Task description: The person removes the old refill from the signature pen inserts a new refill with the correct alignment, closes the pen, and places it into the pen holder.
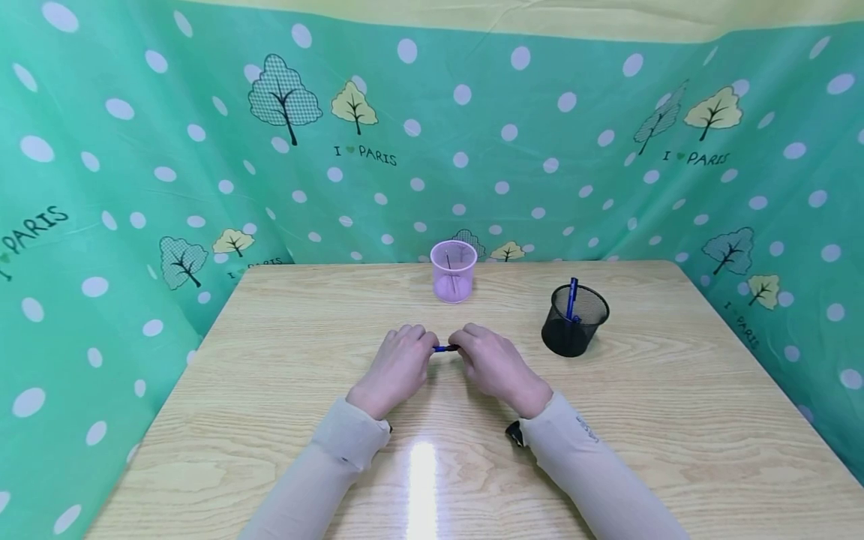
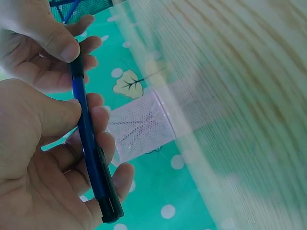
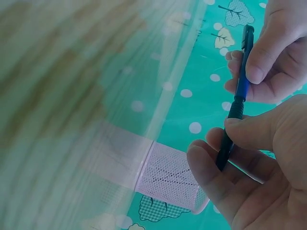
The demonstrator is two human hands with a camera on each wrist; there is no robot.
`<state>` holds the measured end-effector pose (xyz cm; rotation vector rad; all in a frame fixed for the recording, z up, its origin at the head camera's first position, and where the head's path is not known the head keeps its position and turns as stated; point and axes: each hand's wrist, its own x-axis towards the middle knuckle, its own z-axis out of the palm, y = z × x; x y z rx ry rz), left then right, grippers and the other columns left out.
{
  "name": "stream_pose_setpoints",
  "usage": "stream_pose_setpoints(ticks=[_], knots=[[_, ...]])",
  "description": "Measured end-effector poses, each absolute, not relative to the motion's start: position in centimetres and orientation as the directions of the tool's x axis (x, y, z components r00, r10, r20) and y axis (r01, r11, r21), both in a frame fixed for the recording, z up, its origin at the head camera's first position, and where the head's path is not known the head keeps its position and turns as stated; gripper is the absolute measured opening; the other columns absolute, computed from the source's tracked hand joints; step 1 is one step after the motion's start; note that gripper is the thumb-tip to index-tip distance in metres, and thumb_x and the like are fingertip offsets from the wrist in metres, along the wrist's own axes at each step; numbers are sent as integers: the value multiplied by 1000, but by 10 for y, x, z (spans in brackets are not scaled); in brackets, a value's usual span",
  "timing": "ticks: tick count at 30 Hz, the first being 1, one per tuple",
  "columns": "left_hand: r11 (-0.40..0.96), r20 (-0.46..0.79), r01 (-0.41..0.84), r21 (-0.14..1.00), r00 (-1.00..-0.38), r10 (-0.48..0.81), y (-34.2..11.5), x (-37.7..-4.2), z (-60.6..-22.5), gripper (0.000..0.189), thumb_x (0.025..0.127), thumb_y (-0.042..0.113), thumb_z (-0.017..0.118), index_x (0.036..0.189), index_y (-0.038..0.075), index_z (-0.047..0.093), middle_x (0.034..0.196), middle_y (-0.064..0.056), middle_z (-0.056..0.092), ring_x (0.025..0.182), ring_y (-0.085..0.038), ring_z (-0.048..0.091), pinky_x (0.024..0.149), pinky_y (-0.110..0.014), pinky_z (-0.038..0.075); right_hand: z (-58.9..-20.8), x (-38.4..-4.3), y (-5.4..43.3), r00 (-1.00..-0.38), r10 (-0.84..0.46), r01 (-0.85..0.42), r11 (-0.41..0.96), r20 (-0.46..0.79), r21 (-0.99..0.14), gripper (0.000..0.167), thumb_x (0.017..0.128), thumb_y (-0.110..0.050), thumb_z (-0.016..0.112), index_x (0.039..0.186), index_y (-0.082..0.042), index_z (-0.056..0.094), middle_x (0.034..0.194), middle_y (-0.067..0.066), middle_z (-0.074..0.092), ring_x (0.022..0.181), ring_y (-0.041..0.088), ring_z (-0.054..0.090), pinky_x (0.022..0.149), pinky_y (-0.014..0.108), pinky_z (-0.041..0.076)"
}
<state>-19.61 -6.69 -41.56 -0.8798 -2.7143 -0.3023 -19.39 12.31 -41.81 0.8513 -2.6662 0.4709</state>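
Above the middle of the table, both hands hold one blue pen (image 1: 441, 349) with black ends. My left hand (image 1: 403, 364) pinches its blue barrel between thumb and fingers; the clip end (image 2: 111, 211) points down in the left wrist view. On the opposite end, my right hand (image 1: 498, 366) grips the black front part (image 3: 224, 148) with thumb and fingertips. A ribbed black section (image 3: 237, 109) shows between the two hands in the right wrist view. The fingers hide the pen's tip.
A lilac mesh pen cup (image 1: 454, 289) stands at the table's back edge, beyond the hands. To the right is a black mesh pen cup (image 1: 565, 341) with a blue pen (image 1: 571, 298) upright in it. A green dotted curtain (image 1: 472, 172) hangs around the wooden table (image 1: 283, 360).
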Motion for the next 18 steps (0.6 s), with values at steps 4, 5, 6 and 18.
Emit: stream_pose_setpoints(ticks=[4,5,6,18], knots=[[794,319,597,113,-779,540,-67,-195,-416,10,91,7,60,98,8,67,85,0,59,77,-18,54,64,-29,39,-419,-194,123,-770,-510,-614,756,384,-227,19,86,2,62,99,-10,68,86,-2,60,76,12,58,65,28,51],[794,320,597,111,-778,540,-67,-195,-416,10,91,7,61,98,8,67,85,-1,58,76,-18,54,64,-29,39,-419,-194,123,-768,-512,-617,752,384,-232,19,86,3,61,99,-9,68,86,-1,61,76,13,58,66,29,51],[794,319,598,111,-778,541,-67,-195,-416,10,91,7,61,98,8,67,84,0,58,76,-18,53,64,-29,39,-420,-194,123,-766,-516,-621,747,383,-235,19,85,3,61,99,-8,68,87,0,61,77,13,58,67,29,52],[793,321,602,94,-772,548,-65,-193,-416,10,88,7,64,97,9,67,83,0,56,75,-18,51,64,-29,39,-418,-191,122,-786,-503,-601,757,359,-255,7,88,-12,68,95,-11,67,82,-4,57,70,6,51,62,24,47]])
